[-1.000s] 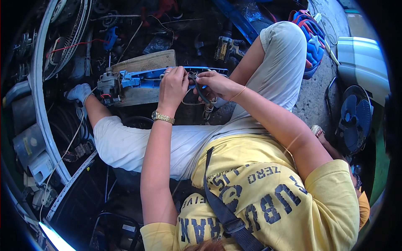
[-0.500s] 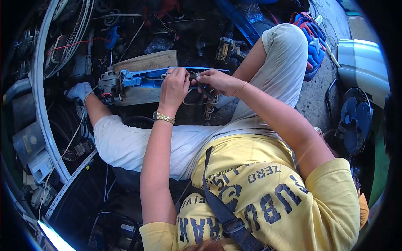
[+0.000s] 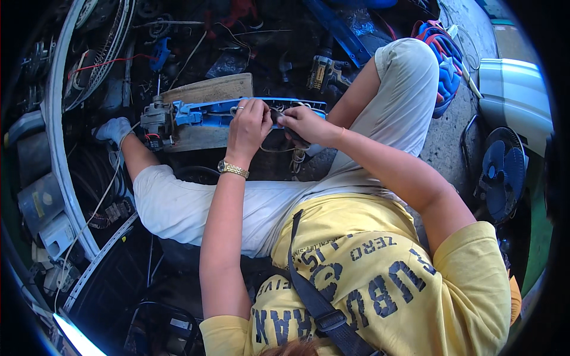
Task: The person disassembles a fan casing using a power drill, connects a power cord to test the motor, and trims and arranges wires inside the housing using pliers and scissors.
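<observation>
Both hands meet over a long blue plastic fan column point(image 3: 205, 114) that lies on its side across a wooden board point(image 3: 214, 88). My left hand point(image 3: 248, 127), with a ring and a gold watch, is closed in a pinch on a thin grey cord point(image 3: 274, 149), which loops below the fingers. Closed around a dark, plier-like hand tool point(image 3: 297, 137), my right hand point(image 3: 314, 123) brings its tip close to the left fingertips. The tool's jaws are partly hidden. At the column's left end sits a grey motor point(image 3: 156, 118) with small wires.
A cordless drill point(image 3: 325, 72) and a hammer point(image 3: 285, 65) lie beyond the board. A blue plastic rail point(image 3: 338, 32) leans at the back. To the right stand a patterned bag point(image 3: 448, 74) and a blue-bladed fan point(image 3: 499, 172). Metal frames and parts crowd the left.
My right hand has turned and dropped slightly, with the dark tool still in it. The left hand keeps its pinch and has barely moved.
</observation>
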`<state>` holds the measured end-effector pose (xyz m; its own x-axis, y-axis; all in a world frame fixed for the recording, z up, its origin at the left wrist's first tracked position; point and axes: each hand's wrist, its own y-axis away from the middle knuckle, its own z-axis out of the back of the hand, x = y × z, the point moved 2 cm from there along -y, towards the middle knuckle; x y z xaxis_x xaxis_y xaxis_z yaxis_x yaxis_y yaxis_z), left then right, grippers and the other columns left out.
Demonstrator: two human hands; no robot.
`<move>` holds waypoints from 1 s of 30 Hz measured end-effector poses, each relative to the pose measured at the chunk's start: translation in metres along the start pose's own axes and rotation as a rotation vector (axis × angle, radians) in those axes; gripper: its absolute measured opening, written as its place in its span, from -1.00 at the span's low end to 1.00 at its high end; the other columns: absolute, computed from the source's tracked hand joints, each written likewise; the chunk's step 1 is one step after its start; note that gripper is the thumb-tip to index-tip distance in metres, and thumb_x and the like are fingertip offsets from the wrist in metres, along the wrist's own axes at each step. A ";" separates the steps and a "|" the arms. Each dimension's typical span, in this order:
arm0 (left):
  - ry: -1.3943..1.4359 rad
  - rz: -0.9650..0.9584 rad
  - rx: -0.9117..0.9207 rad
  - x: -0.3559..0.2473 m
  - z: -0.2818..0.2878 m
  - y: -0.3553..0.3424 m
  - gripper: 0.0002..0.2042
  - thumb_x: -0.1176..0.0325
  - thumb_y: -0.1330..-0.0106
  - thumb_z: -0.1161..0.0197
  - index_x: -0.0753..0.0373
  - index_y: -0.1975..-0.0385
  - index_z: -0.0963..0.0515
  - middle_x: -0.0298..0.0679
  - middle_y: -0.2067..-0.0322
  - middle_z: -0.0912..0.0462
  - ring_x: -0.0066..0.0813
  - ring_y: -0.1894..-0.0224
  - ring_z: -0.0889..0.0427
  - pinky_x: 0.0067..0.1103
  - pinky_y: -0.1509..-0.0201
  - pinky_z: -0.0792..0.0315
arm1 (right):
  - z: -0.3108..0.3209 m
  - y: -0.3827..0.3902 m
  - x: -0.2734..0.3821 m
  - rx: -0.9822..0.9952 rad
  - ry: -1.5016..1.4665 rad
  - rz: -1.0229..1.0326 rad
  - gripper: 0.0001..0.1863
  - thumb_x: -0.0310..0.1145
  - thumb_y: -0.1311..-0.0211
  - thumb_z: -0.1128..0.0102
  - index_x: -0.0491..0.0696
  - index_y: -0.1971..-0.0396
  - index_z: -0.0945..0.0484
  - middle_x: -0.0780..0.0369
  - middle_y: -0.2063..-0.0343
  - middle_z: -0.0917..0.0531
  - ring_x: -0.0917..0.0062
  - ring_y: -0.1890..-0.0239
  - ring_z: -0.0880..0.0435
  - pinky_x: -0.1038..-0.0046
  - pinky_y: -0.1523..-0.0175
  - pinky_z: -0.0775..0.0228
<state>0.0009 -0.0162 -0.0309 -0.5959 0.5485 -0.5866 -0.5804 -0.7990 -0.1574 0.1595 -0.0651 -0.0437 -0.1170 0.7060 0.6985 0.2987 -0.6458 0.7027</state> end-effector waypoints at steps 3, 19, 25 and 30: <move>0.062 0.007 0.000 0.005 0.005 0.009 -0.87 0.56 -0.06 -0.26 0.29 0.44 -0.44 -0.13 0.40 -0.51 -0.14 0.25 -0.52 -0.34 0.19 -0.44 | 0.022 0.013 0.016 0.040 0.282 0.131 -0.71 -0.19 -0.37 -0.07 -0.13 0.17 -0.51 0.32 0.58 -0.55 0.66 0.57 -0.52 0.59 0.48 -0.37; -0.274 0.160 -0.122 -0.020 0.000 0.017 -0.87 0.31 -0.07 -0.34 0.06 0.38 -0.61 -0.43 0.32 -0.51 -0.41 0.14 -0.43 -0.38 0.06 -0.20 | 0.094 -0.201 0.061 -0.550 1.496 0.220 -0.57 -0.28 -0.17 -0.03 0.00 -0.08 -0.45 0.10 -0.16 -0.41 0.12 -0.21 -0.35 0.01 -0.16 -0.27; -0.174 0.223 -0.090 -0.017 0.005 0.026 -0.92 0.36 -0.07 -0.36 0.09 0.44 -0.62 -0.44 0.44 -0.57 -0.44 0.32 -0.50 -0.44 0.21 -0.28 | 0.067 -0.247 0.040 -0.528 1.400 0.292 -0.63 -0.32 -0.18 -0.01 -0.07 0.01 -0.43 0.07 -0.01 -0.52 0.18 -0.11 -0.47 0.13 -0.05 -0.40; -0.072 0.295 -0.186 -0.013 0.008 0.021 -0.94 0.32 -0.17 -0.29 0.11 0.43 -0.62 -0.36 0.53 -0.61 -0.40 0.46 -0.61 -0.52 0.40 -0.45 | 0.063 -0.257 0.033 -0.698 1.366 0.270 -0.59 -0.27 -0.21 -0.04 0.02 -0.07 -0.42 0.11 -0.01 -0.51 0.15 -0.06 -0.52 0.03 -0.04 -0.36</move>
<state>-0.0078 -0.0380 -0.0208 -0.7644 0.2977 -0.5718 -0.2700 -0.9533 -0.1354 0.1384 0.1422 -0.2093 -0.9920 0.0108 0.1259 0.0135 -0.9815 0.1909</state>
